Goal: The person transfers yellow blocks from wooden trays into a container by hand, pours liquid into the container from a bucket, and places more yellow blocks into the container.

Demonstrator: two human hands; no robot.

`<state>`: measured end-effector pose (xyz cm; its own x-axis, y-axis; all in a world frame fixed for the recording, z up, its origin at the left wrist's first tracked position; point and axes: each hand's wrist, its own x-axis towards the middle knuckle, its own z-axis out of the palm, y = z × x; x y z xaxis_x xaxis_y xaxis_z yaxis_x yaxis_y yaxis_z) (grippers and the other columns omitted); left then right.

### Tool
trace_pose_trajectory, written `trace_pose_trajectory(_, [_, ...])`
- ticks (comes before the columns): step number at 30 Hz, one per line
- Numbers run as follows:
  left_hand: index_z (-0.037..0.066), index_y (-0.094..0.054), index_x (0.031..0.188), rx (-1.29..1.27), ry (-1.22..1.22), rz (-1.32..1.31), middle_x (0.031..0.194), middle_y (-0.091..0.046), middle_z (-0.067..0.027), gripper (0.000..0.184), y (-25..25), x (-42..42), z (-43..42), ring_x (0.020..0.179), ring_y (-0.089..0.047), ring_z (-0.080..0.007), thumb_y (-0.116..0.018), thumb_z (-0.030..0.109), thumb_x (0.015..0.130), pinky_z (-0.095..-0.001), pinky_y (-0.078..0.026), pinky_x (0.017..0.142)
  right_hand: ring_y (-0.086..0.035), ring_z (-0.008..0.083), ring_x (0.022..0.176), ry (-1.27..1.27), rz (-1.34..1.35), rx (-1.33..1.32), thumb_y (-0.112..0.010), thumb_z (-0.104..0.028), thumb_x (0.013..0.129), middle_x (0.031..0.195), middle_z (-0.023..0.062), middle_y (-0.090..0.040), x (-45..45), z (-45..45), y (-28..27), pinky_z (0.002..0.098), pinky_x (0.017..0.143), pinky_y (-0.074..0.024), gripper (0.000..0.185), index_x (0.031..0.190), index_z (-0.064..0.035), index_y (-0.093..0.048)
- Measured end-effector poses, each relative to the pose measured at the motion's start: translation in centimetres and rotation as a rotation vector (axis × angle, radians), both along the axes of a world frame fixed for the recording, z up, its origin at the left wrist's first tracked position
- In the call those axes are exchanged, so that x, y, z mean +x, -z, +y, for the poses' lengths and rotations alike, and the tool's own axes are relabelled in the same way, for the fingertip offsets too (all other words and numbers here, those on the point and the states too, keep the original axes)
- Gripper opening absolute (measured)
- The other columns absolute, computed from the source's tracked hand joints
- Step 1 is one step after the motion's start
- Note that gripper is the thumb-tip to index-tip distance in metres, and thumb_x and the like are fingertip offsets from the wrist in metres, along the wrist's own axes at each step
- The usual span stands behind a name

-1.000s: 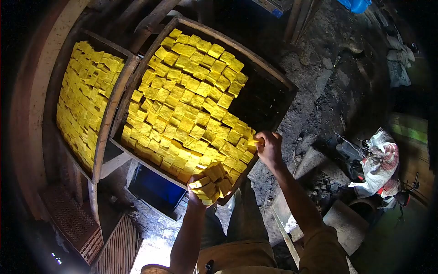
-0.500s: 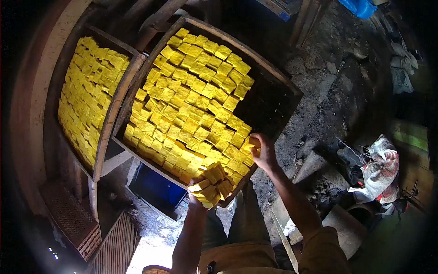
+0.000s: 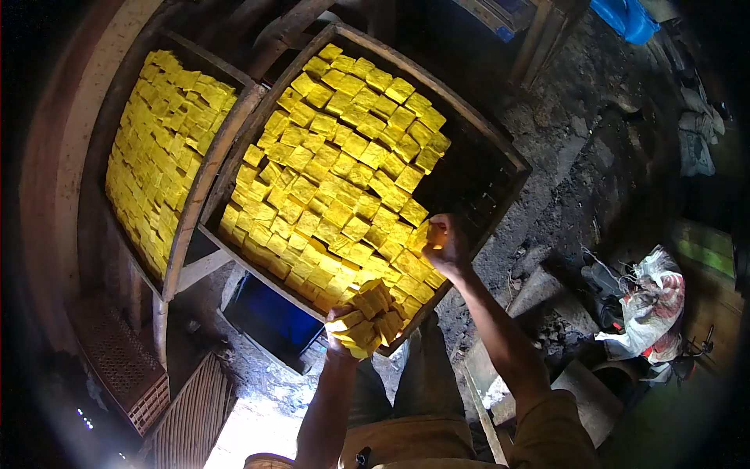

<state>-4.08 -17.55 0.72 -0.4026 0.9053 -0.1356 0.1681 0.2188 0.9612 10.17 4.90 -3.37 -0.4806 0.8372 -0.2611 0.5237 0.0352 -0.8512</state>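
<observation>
My left hand [image 3: 339,334] is closed around a clump of several yellow tofu blocks [image 3: 366,319], held over the near edge of the wooden tray [image 3: 422,84]. Rows of similar yellow tofu blocks [image 3: 336,172] cover most of that tray, packed closely. At the tray's right side, my right hand [image 3: 447,248] pinches a single tofu block [image 3: 421,235] between thumb and fingers, against the end of a row. Whether this block rests on the tray floor is hard to see. Dark tray floor [image 3: 476,176] shows just beyond my right hand.
A second wooden tray [image 3: 205,168] full of yellow blocks adjoins on the left. Below stand a blue container [image 3: 273,316], a brown plastic crate [image 3: 117,356] and a slatted rack [image 3: 191,414]. A white sack [image 3: 652,305] lies at the right on the dirt floor.
My right hand has brought its tofu block slightly up and left relative to the tray, against the row's end. My left hand still holds its clump. The view has shifted a little.
</observation>
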Motion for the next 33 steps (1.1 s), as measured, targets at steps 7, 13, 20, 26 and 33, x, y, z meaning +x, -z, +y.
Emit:
trace_pose_trajectory(7, [-0.002,-0.06,0.117,0.028,-0.321,-1.373,0.109,-0.065,-0.0162,0.052,-0.6,0.2,-0.4,0.094,-0.065,-0.0278,-0.06,0.035,0.08,-0.0397,-0.055,0.08,-0.048,0.0369,0.122,-0.163,-0.191,0.307,-0.057,-0.006,0.084,0.126,0.0226,-0.051,-3.2,1.5,3.5,0.043,0.105,-0.0381,0.048,0.131,0.0008,-0.049])
trace_pose_trajectory(13, [-0.002,-0.051,0.124,0.218,-0.367,-2.08,0.123,-0.056,-0.0217,0.059,-2.2,0.7,-2.6,0.111,-0.055,-0.0361,-0.053,0.039,0.082,-0.0499,-0.046,0.096,-0.045,0.0409,0.122,-0.206,-0.167,0.504,-0.061,-0.01,0.08,0.128,0.025,-0.048,-4.2,-2.0,3.8,0.0477,0.102,-0.0376,0.059,0.135,0.0012,-0.043])
trace_pose_trajectory(20, [-0.001,-0.045,0.134,0.498,-0.349,-2.255,0.126,-0.055,-0.0226,0.066,-3.7,2.0,-9.4,0.112,-0.056,-0.0386,-0.057,0.035,0.08,-0.0496,-0.045,0.099,-0.054,0.0182,0.11,-0.254,0.229,-0.482,-0.051,-0.01,0.069,0.111,0.0056,-0.06,-3.2,4.9,1.7,0.0309,0.096,-0.0401,0.04,0.108,-0.006,-0.06])
trace_pose_trajectory(26, [0.0,-0.044,0.135,0.545,-0.55,-2.233,0.127,-0.055,-0.0228,0.066,-0.7,1.3,-19.3,0.113,-0.057,-0.0381,-0.06,0.031,0.079,-0.0495,-0.045,0.099,-0.053,0.0276,0.117,-0.08,0.646,-0.996,-0.053,-0.017,0.074,0.123,0.0088,-0.055,-7.9,-6.9,-8.4,0.043,0.097,-0.0469,0.055,0.127,-0.0065,-0.046])
trace_pose_trajectory(33, [-0.006,-0.053,0.119,0.508,-0.826,-1.71,0.108,-0.061,-0.0195,0.061,-2.2,-6.6,-28.6,0.099,-0.058,-0.0314,-0.058,0.037,0.076,-0.0428,-0.045,0.093,-0.057,0.0229,0.106,-0.371,0.211,-1.148,-0.06,-0.011,0.067,0.108,0.0084,-0.058,-19.7,-29.7,-2.9,0.0347,0.093,-0.0483,0.052,0.118,-0.0085,-0.051])
